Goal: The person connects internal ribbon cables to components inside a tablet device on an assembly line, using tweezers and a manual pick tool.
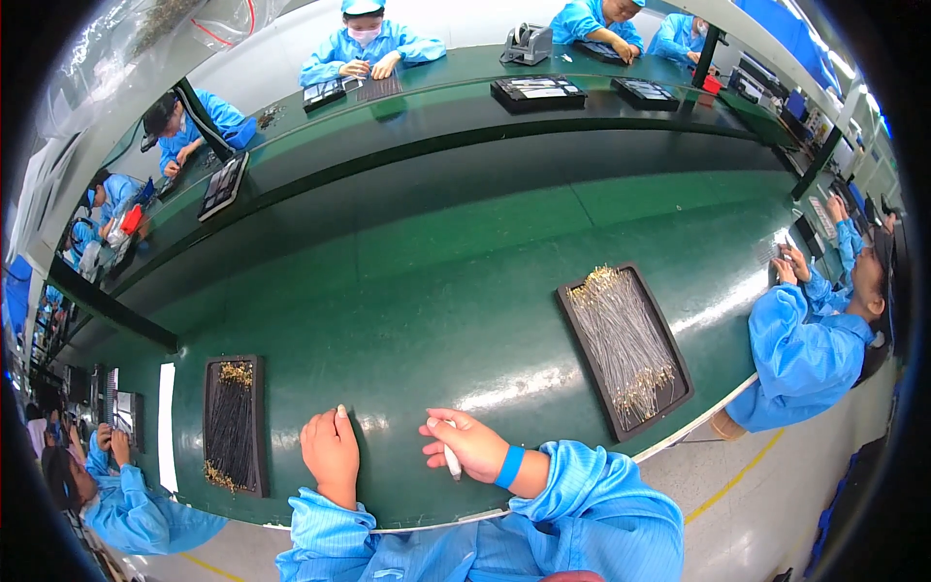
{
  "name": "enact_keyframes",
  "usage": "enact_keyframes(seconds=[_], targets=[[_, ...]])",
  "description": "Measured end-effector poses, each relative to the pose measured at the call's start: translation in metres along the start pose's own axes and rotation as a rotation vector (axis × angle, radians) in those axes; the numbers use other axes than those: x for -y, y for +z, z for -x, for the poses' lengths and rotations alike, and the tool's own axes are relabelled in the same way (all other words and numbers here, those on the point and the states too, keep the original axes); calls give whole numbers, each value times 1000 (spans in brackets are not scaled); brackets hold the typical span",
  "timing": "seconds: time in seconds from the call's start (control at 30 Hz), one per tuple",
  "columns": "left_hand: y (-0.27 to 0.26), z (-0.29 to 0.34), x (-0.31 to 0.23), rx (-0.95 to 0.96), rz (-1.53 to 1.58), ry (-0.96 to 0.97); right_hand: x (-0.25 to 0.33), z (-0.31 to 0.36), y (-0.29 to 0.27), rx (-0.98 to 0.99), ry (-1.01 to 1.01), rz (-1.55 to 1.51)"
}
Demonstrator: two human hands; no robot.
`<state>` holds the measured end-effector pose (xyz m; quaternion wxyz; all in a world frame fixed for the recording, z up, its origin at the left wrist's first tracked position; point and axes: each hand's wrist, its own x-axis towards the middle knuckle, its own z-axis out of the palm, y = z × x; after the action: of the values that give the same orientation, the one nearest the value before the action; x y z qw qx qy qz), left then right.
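My left hand (pixel 331 452) rests near the front edge of the green table, its fingers curled under. Whatever it may hold is hidden. To its right, my right hand (pixel 472 447) has a white pen-shaped tool (pixel 452 460) gripped in it, slanting down toward the tabletop, while some of its fingers point left. Left of my hands lies a dark tray (pixel 259 427) filled with thin black cables with gold-coloured ends. A larger dark tray (pixel 582 344) on the right holds a bundle of grey cables, also with gold-coloured ends.
A white strip (pixel 168 427) lies beyond the left tray. Co-workers in blue sit at both sides, the right one (pixel 805 359) close to the grey cables. Across the table runs a raised shelf (pixel 436 136) with metal posts; trays (pixel 538 92) and a tape dispenser (pixel 527 44) stand behind it.
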<state>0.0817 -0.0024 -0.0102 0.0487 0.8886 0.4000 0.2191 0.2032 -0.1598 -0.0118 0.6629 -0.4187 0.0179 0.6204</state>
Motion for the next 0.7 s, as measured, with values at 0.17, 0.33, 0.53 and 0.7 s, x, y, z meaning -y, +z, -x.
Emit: enact_keyframes(seconds=[0.17,0.33,0.53,0.7], targets=[[-2,-1,-2,21,6,-9,-1,-1,-1,1,1,0],[-2,-1,-3,9,5,2,2,2,1,-7,3,12],[-2,-1,-5,-1,11,-2,3,2,0,-8,11,8],[-2,-1,-3,-46,12,17,3,4,2,3,-11,17]])
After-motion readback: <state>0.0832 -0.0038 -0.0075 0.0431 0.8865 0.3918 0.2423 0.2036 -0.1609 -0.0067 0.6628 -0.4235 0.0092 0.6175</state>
